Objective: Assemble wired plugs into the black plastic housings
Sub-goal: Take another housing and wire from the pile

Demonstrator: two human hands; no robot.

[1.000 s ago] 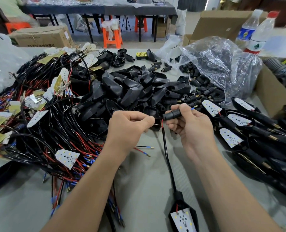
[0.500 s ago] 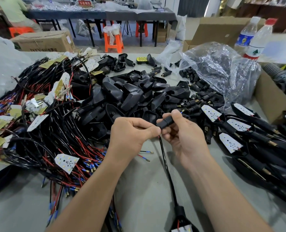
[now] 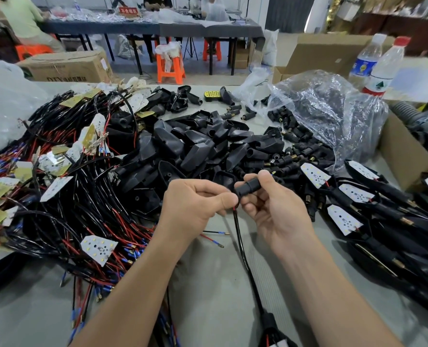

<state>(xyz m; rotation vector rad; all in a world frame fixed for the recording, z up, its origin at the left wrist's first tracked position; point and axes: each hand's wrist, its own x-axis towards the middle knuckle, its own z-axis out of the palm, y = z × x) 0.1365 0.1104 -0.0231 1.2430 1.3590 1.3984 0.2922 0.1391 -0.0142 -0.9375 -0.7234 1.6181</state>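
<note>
Both hands are still meeting on the black plug (image 3: pixel 248 187), with the same grip as a second ago.
The right hand (image 3: pixel 275 211) is pinching the plug between thumb and fingers. The left hand (image 3: pixel 195 204) is pinching the black cable (image 3: pixel 243 254) right at the plug's end, fingertips nearly touching the right hand's. The plug is sitting slightly lower and more tilted than before. The cable is running down between the forearms to a black housing (image 3: pixel 270 324), now cut off by the bottom frame edge. The wire harness pile (image 3: pixel 83 196) is crowding in left of the left hand, the loose housings (image 3: pixel 183 146) just beyond both hands, and the finished assemblies (image 3: pixel 383 221) right of the right hand. Bare table (image 3: pixel 208 284) is showing only under and between the wrists, with two loose wires (image 3: pixel 215 237) lying there.
</note>
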